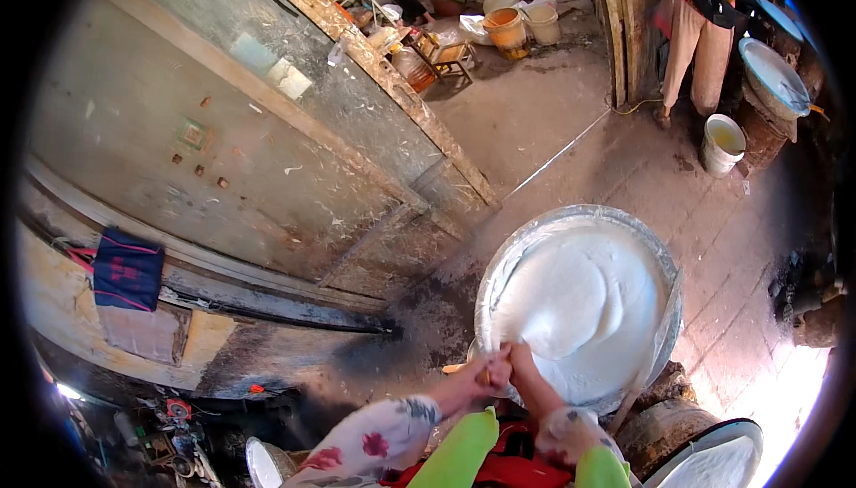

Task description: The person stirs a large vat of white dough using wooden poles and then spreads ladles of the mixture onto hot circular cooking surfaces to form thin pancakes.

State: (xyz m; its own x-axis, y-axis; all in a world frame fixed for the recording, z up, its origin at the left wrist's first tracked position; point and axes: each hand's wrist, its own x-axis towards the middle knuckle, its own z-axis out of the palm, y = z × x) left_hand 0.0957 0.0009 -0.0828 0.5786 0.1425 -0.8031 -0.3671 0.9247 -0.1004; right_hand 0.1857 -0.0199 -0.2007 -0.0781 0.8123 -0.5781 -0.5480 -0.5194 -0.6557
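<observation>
On grimy floor [535, 113] beside a stained partition [339, 211] stands a white-filled vat [487, 299]; left hand [480, 379] and right hand [530, 377] meet at its near side, fingers curled, any hold unclear.

navy bag [128, 271], left | wooden stool [456, 53] near orange bucket [507, 37] | white pail [716, 163], right

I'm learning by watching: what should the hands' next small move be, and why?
Perhaps sweep the left hand and right hand gently rightward: they meet by the near rim of the basin, their grip unclear, and a curved ridge marks the white mixture right of centre.
</observation>
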